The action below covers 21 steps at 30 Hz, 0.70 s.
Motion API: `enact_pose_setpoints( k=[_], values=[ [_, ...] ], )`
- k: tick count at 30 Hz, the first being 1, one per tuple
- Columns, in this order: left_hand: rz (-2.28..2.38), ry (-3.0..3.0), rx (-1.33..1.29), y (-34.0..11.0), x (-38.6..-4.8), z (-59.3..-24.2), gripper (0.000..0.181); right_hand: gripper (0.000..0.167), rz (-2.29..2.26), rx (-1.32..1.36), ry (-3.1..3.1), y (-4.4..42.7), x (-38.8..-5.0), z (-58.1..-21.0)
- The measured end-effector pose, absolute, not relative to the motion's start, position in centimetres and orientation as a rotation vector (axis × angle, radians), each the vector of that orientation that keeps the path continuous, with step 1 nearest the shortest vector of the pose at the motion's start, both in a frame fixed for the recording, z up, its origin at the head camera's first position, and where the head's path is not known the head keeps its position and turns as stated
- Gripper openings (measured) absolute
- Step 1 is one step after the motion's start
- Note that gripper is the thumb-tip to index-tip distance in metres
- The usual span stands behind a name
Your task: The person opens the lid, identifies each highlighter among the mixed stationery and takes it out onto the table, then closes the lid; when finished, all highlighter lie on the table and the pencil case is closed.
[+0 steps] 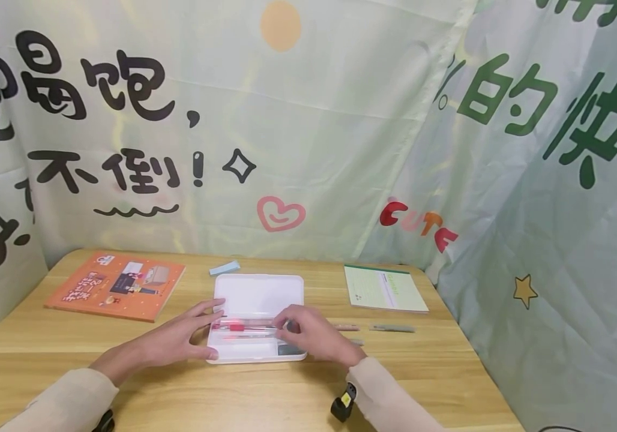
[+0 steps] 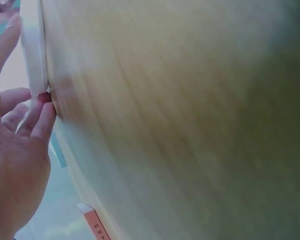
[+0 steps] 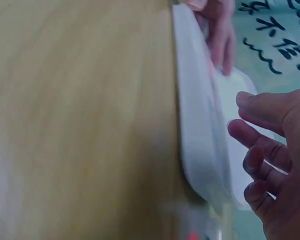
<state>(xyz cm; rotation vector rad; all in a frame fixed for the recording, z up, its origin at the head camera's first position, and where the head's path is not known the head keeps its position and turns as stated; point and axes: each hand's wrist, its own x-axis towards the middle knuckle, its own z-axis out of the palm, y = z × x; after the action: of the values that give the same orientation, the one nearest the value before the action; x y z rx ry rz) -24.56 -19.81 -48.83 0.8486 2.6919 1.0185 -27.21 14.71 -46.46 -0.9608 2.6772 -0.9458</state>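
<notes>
An open white pencil case (image 1: 258, 294) lies in the middle of the table, its lid folded back. Inside are pens, one with a red part (image 1: 236, 327), and a dark block (image 1: 289, 349) in the front right corner. My left hand (image 1: 170, 342) holds the case by its left end, thumb at the front corner and fingers farther back; the left wrist view shows these fingers against the case wall (image 2: 35, 45). Over the right end of the tray hovers my right hand (image 1: 314, 336). In the right wrist view its fingers (image 3: 267, 152) are loosely bent, with nothing visible between thumb and forefinger.
Right of the case lie a grey pen (image 1: 392, 328), a brownish pen (image 1: 346, 327) and another partly hidden one. A pale green notebook (image 1: 384, 289) is at the back right, an orange book (image 1: 119, 285) back left. Behind the case sits a light blue strip (image 1: 224, 268).
</notes>
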Motion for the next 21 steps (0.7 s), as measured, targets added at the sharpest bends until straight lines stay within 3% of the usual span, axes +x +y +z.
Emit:
enact_pose_setpoints(
  k=[21],
  values=[
    [1.021, 2.687, 0.841, -19.8, -24.6, -48.8, 0.094, 0.012, -0.557, -0.988, 2.772, 11.5, -26.6, -46.3]
  ],
)
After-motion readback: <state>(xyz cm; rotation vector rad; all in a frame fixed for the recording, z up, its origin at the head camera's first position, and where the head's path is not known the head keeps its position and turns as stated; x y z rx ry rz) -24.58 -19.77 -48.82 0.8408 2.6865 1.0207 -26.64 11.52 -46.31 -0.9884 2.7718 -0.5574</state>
